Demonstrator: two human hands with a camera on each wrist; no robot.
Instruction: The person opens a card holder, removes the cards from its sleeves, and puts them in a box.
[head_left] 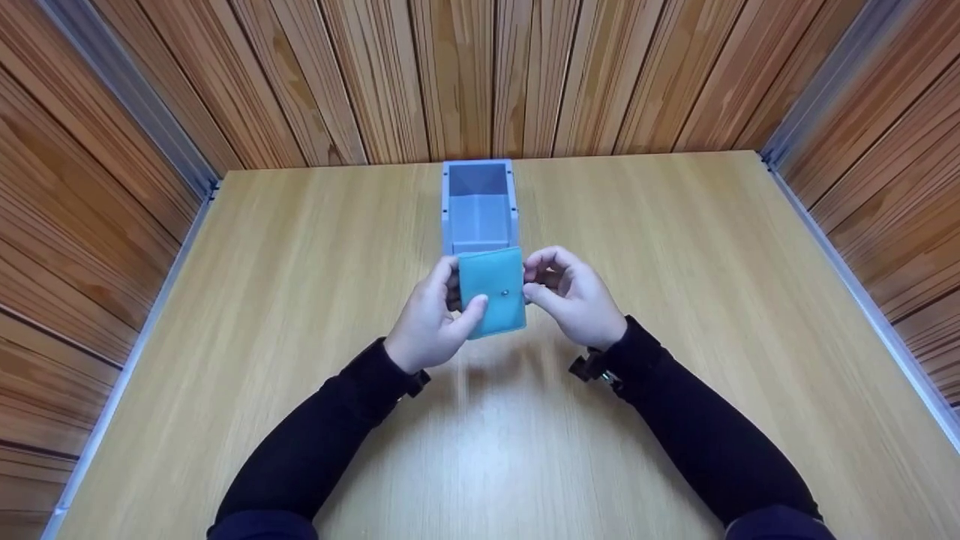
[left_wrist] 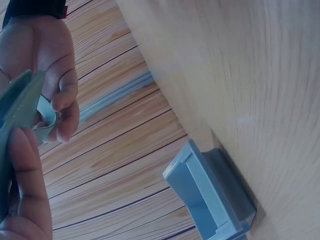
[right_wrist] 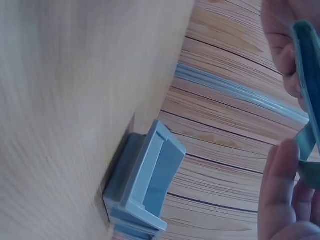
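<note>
A small turquoise wallet (head_left: 491, 296) with a metal snap stud on its face is held up over the table. My left hand (head_left: 429, 319) grips it from the left side, thumb across the front and fingers behind. At the wallet's right edge, my right hand (head_left: 577, 304) pinches its closing strap, which the right wrist view shows as a bent strip (right_wrist: 306, 142). The strap (left_wrist: 47, 117) also appears curved away from the wallet (left_wrist: 21, 107) in the left wrist view. In the right wrist view, the wallet's edge (right_wrist: 306, 75) shows a dark gap between its covers.
A blue-grey open-fronted bin (head_left: 480, 217) stands on the wooden table (head_left: 337, 247) just beyond the wallet. Wood-plank walls (head_left: 457, 82) with metal corner rails (head_left: 817, 82) enclose the back and sides. Black wrist-camera mounts (head_left: 592, 367) sit on both sleeves.
</note>
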